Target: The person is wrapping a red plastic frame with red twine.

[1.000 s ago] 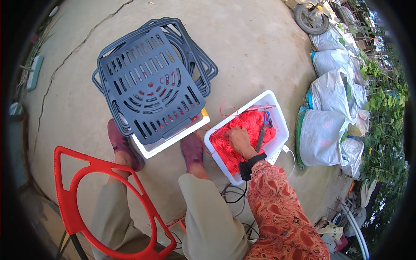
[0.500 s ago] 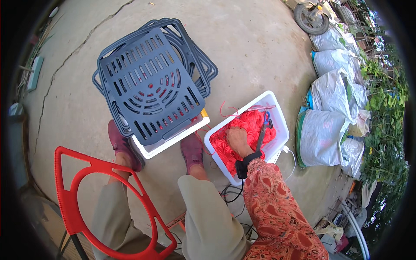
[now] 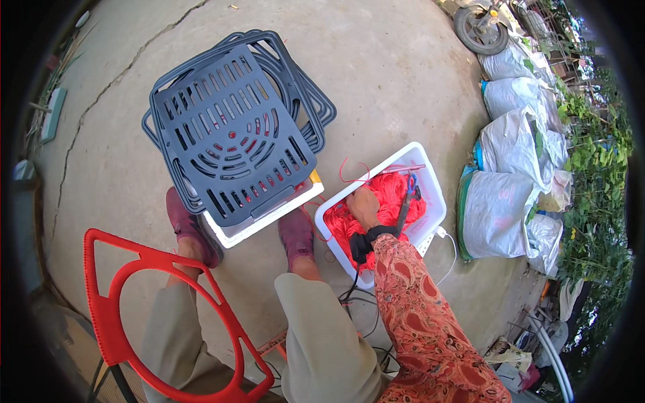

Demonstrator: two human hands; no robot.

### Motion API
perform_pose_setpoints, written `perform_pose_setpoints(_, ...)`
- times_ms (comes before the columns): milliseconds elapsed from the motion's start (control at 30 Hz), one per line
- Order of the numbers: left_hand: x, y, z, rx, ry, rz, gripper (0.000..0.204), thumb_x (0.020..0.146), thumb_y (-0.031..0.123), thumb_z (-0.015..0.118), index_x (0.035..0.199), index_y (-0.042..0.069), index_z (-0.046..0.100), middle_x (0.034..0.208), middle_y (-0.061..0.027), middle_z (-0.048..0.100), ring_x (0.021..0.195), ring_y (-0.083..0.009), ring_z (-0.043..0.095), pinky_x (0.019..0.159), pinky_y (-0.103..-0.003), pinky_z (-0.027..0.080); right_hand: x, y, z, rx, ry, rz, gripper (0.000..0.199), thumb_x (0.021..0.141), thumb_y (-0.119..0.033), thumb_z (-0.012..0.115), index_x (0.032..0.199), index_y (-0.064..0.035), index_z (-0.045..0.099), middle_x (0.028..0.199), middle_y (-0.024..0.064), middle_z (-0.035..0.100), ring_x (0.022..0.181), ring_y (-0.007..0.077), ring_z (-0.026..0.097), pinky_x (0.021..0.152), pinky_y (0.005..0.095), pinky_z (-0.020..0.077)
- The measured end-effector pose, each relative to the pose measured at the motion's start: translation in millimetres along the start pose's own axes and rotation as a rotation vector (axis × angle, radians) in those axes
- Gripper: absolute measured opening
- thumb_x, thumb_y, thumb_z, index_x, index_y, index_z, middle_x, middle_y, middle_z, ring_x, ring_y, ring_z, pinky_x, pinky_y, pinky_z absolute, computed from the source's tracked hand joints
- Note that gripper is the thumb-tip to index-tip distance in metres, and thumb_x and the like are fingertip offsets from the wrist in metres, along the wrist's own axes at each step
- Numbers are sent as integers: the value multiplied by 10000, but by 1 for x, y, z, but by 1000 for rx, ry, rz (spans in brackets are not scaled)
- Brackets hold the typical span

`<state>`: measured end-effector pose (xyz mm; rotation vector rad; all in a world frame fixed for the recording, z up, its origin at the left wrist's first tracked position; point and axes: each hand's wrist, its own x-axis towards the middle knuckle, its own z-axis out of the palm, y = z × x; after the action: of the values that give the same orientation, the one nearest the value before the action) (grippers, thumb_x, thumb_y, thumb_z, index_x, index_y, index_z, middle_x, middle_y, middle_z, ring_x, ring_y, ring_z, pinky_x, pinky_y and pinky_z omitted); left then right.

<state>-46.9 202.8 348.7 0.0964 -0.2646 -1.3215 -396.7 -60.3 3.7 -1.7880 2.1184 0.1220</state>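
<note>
From afar, I see the right hand point(image 3: 363, 206) down in the tub's point(image 3: 435, 200) red string point(image 3: 390, 193). I can't tell whether it grips any.

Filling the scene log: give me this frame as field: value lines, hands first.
Left hand: not in view
Right hand: in red strands, fingertips hidden
Container: white plastic basin, holding strands and a blue-handled tool
Stack: dark grey slotted plastic panels on a white box
Lower left: red plastic frame, round opening
Right background: white sacks
</note>
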Motion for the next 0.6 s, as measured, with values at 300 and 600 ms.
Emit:
perform_pose_setpoints(300,-2,-1,1,-16,52,33,126,917,83,466,841,-3,519,511,-99,577,363,-174,496,356,-266,404,16,17,31,724,-338,486,175,843,-103,592,885,54,656,729,144,660,491,191,613,384,302,471)
perform_pose_setpoints(600,1,0,3,-5,33,15,127,921,84,467,847,0,527,496,-99,572,356,-171,483,354,-263,396,8,-3,30,825,-198,579,166,816,-70,596,858,85,641,710,145,657,462,178,590,362,275,452)
